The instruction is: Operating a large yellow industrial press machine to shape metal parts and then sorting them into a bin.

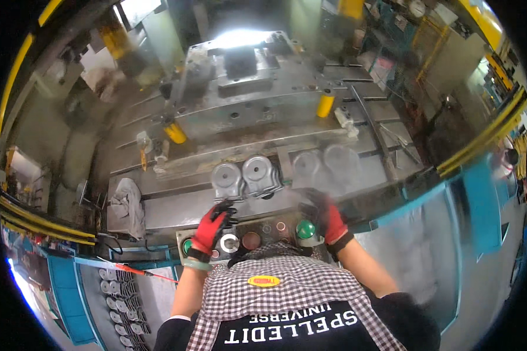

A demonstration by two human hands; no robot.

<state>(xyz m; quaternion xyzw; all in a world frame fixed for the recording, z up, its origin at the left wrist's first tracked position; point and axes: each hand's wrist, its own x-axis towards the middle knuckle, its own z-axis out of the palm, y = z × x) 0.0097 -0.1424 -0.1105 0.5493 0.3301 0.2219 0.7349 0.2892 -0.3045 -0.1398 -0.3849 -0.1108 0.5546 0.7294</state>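
Observation:
My left hand (212,227), in a red and black glove, is just below the near edge of a stamped metal part (225,176). Its fingers are apart and appear to hold nothing. A second stamped part (259,171) with a round raised face stands right beside the first one. My right hand (325,215), gloved the same way, is over the right end of the button panel; its fingers are smeared by motion. Beyond it, two round-faced metal parts (307,167) (342,162) look blurred and faint on the press bed.
A control panel (208,235) with a green button (305,229) and a dark red button (251,240) lies before me. Behind the parts rises a heavy die (246,105) with yellow posts (326,104). A grey cloth (127,205) is at left; several stacked parts (120,307) sit lower left.

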